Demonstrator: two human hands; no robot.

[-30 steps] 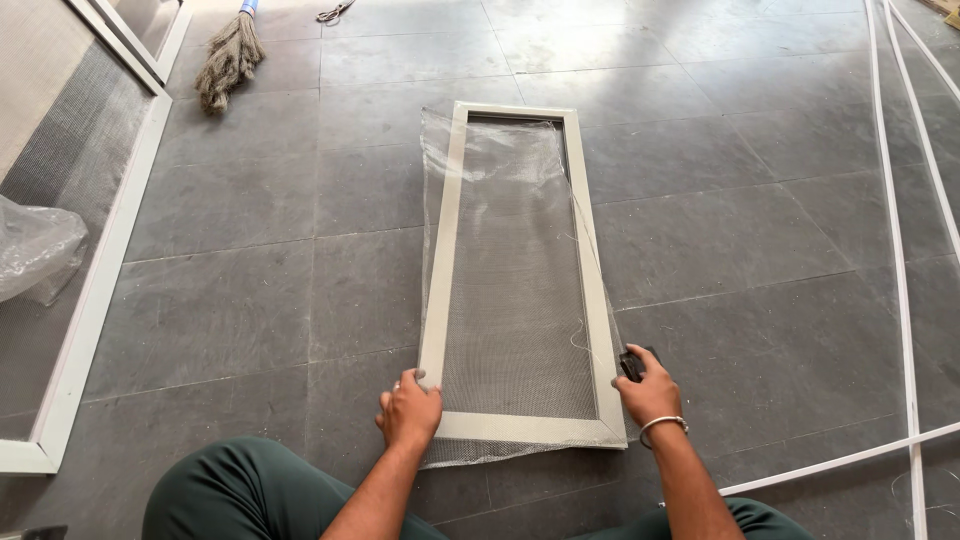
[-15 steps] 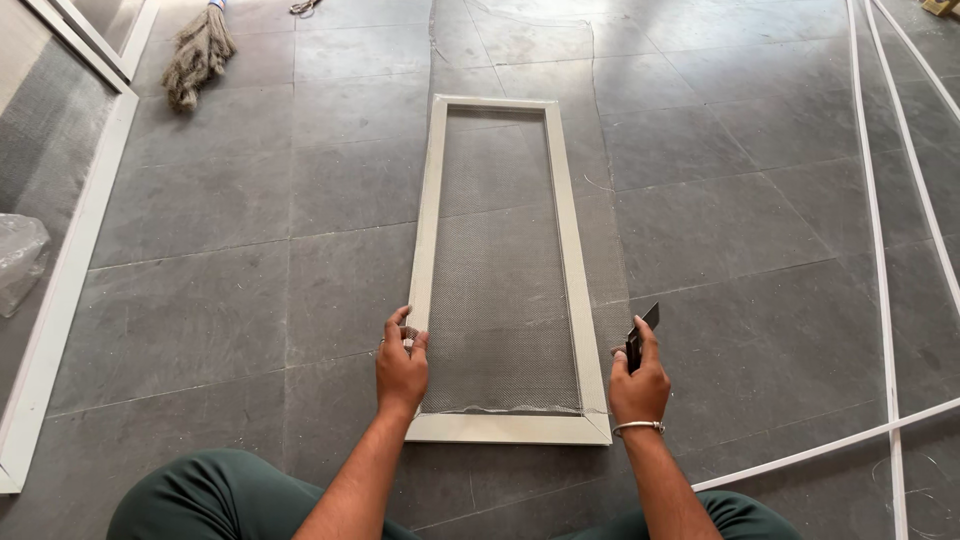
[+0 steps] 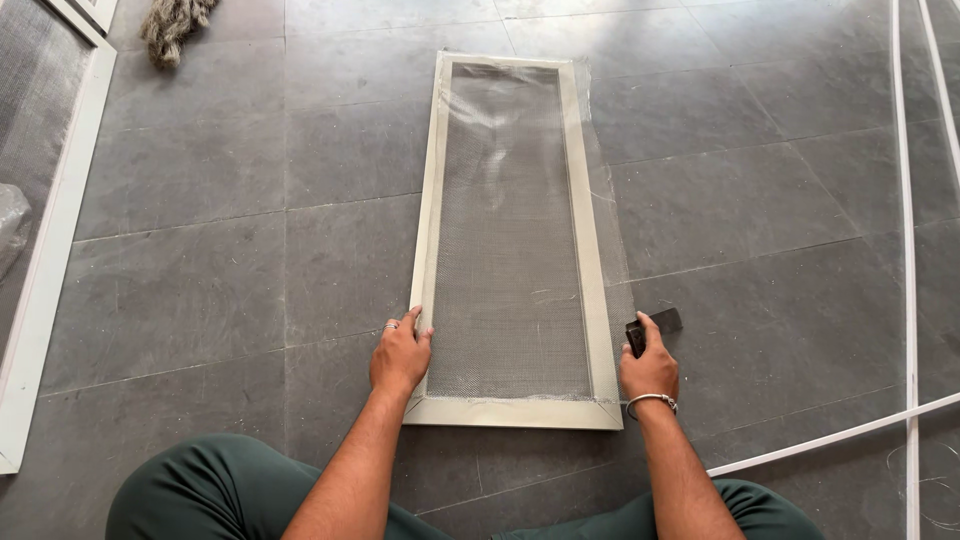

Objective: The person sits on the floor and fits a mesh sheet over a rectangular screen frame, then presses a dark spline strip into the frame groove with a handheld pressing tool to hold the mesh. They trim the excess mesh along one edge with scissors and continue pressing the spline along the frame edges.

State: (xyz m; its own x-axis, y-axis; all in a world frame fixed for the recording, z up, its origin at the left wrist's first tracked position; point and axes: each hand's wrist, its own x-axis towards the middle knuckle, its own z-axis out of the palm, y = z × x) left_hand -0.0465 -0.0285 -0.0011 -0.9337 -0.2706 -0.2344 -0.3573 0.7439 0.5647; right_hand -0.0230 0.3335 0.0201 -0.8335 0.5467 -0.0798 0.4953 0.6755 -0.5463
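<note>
A long pale window-screen frame (image 3: 578,200) lies flat on the grey tiled floor, filled with fine mesh (image 3: 510,230) that overhangs its right side. My left hand (image 3: 400,355), wearing a ring, presses on the frame's left rail near the bottom corner. At the right rail near the bottom sits my right hand (image 3: 650,368), with a bracelet on its wrist, gripping a small black cutter (image 3: 652,325). My knees in green trousers are at the bottom edge of the view.
A second white frame (image 3: 50,250) with mesh lies at the far left, with crumpled clear plastic (image 3: 12,225) beside it. A bundle of rope or rag (image 3: 175,25) is at the top left. Thin white strips (image 3: 908,250) run along the floor on the right.
The frame has shifted and now lies flat, with loose mesh overhanging the right side instead of the left. Both hands have moved up along its side rails; the right still holds the cutter.
</note>
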